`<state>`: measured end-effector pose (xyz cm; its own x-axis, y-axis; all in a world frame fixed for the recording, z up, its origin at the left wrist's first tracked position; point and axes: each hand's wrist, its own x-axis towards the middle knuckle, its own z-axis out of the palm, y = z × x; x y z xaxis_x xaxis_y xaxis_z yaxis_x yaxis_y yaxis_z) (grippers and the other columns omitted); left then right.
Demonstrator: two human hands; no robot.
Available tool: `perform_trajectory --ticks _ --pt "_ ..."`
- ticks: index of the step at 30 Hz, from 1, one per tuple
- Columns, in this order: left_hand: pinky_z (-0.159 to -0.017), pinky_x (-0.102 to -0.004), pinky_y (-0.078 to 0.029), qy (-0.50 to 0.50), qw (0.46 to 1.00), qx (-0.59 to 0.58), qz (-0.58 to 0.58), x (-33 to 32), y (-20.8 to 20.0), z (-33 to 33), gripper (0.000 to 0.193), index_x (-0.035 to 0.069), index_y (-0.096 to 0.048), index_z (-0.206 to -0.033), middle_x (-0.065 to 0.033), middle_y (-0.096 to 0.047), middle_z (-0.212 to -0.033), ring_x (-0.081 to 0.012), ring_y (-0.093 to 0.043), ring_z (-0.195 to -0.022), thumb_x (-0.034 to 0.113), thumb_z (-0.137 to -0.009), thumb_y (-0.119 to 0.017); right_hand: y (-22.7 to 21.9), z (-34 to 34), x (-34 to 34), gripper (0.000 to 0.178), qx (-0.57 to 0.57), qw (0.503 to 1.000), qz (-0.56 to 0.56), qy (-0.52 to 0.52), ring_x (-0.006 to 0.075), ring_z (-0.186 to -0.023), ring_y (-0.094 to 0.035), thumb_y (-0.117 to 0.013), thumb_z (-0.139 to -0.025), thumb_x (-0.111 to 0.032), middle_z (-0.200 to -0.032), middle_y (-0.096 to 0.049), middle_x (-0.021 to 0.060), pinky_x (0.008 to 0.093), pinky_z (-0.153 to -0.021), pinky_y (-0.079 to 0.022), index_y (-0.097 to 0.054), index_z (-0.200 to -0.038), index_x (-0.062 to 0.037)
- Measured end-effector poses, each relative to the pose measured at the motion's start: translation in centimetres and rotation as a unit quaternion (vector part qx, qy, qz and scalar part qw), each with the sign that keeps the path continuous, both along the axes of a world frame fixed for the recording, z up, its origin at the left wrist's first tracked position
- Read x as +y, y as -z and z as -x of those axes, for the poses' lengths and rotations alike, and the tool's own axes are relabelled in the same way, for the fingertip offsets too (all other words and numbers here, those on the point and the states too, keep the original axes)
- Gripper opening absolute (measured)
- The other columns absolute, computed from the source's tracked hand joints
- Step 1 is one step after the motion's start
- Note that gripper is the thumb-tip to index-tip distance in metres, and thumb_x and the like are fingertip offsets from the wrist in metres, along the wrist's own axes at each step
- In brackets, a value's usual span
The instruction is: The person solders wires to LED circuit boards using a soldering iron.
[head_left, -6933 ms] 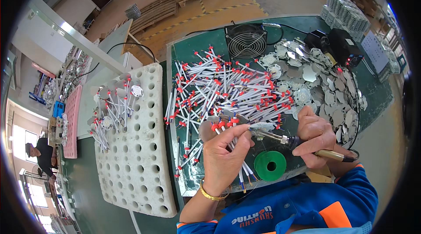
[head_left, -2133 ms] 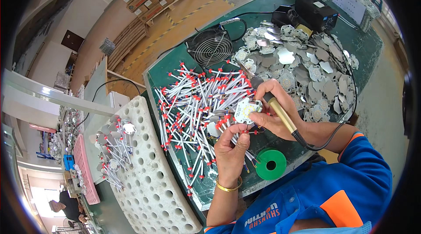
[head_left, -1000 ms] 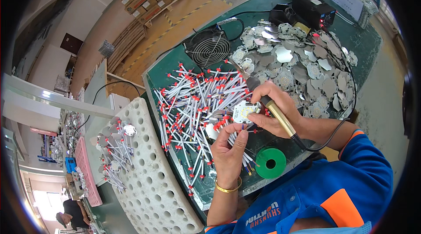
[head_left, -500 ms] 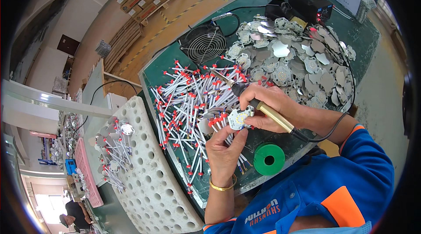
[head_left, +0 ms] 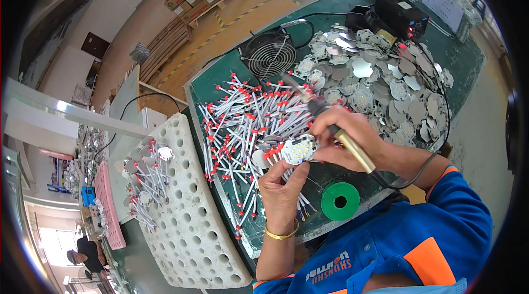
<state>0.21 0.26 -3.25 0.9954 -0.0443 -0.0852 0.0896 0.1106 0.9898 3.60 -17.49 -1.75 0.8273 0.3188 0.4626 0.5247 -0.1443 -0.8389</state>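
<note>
My left hand (head_left: 280,192) pinches the lower edge of a white LED circuit board (head_left: 298,152) with small yellow LEDs on its face. My right hand (head_left: 355,137) grips a soldering iron (head_left: 357,152) with a brass-coloured handle. The iron's blurred tip points up and left, away from the board, while my right fingertips meet the board's right edge. White wires with red ends (head_left: 250,120) lie heaped beyond my left hand. Some stick out around that hand, but whether it holds them I cannot tell. A green solder spool (head_left: 329,201) stands below the board.
A large pile of LED boards and metal discs (head_left: 386,82) covers the right of the table (head_left: 460,54). Behind the wires sits a fan (head_left: 270,58); a black soldering station (head_left: 401,14) is at the back. Left is a white perforated foam board (head_left: 190,222). The iron's cord (head_left: 444,112) curves along the right.
The soldering iron moves and its tip blurs. The circuit board shifts a little left and turns more of its face into view. The whole view drifts slightly; the far-left person moves too.
</note>
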Motion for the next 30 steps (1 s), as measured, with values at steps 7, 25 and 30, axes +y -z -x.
perform_trajectory --ticks 7,25,30 --pt "-0.073 -0.0208 -0.043 -0.060 0.996 0.000 0.068 1.2 -0.7 1.0 0.017 -0.001 -0.066 -0.093 -0.0026 -0.065 -0.090 -0.0051 -0.056 -0.079 -0.002 -0.076 -0.065 0.5 1.5 -2.3 0.026 -0.095 0.984 -0.149 -0.038 0.0158 -0.057 -0.052 -0.055 -0.086 -0.023 -0.081 -0.064 0.0107 0.0283 -0.057 -0.043 -0.054 -0.099 -0.0005" --pt "-0.061 -0.0164 -0.039 -0.068 0.996 0.006 0.053 0.6 -2.2 2.0 0.014 0.000 -0.067 -0.091 0.0011 -0.064 -0.084 -0.0003 -0.050 -0.069 -0.001 -0.077 -0.065 -0.5 2.5 -3.3 0.030 -0.192 0.973 -0.087 -0.093 0.0154 -0.049 -0.036 -0.052 -0.050 -0.002 -0.055 -0.041 -0.0022 0.0332 -0.059 -0.027 -0.065 -0.075 -0.0097" --pt "-0.059 -0.0163 -0.038 -0.073 0.996 0.001 0.045 0.6 -2.0 1.9 0.013 0.001 -0.067 -0.090 0.0021 -0.064 -0.082 0.0000 -0.049 -0.067 0.000 -0.077 -0.066 -0.4 2.4 -3.4 0.032 -0.192 0.974 -0.073 -0.099 0.0154 -0.050 -0.036 -0.052 -0.050 -0.003 -0.055 -0.040 -0.0027 0.0330 -0.059 -0.026 -0.067 -0.077 -0.0108"
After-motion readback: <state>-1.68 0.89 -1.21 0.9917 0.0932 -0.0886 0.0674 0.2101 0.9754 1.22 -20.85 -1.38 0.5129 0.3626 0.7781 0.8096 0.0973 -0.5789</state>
